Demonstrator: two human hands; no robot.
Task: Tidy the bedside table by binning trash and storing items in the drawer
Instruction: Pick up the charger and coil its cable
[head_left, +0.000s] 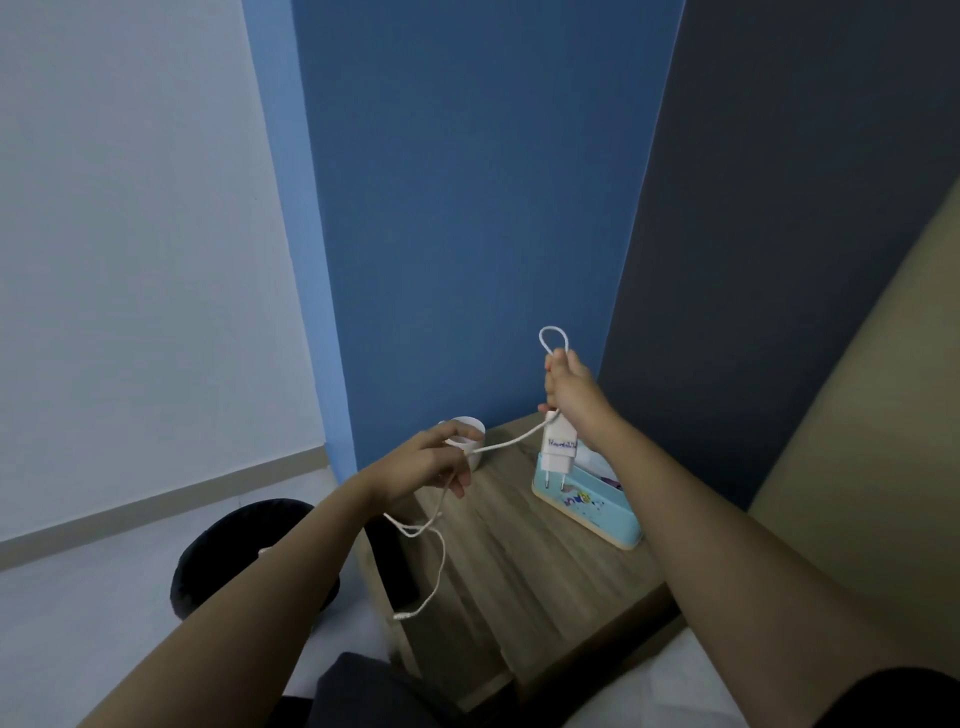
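Above the wood-grain bedside table (524, 561), a white plug-in charger block (560, 447) hangs below the right hand (570, 387), and its thin white cable (506, 442) is stretched across to the left hand (428, 460). The block is judged light and rigid, the cable limp and tangle-prone, best gathered in loops. Both arms are extended forward, the right fist clamped on a cable loop, the left fingers pinched on the cable.

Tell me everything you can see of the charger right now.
The charger is a white plug block with two pins pointing down and blue lettering on its face. It hangs in the air below the right hand, which pinches a loop of its white cable. The cable runs to the left hand, then dangles, its free end low beside the table.
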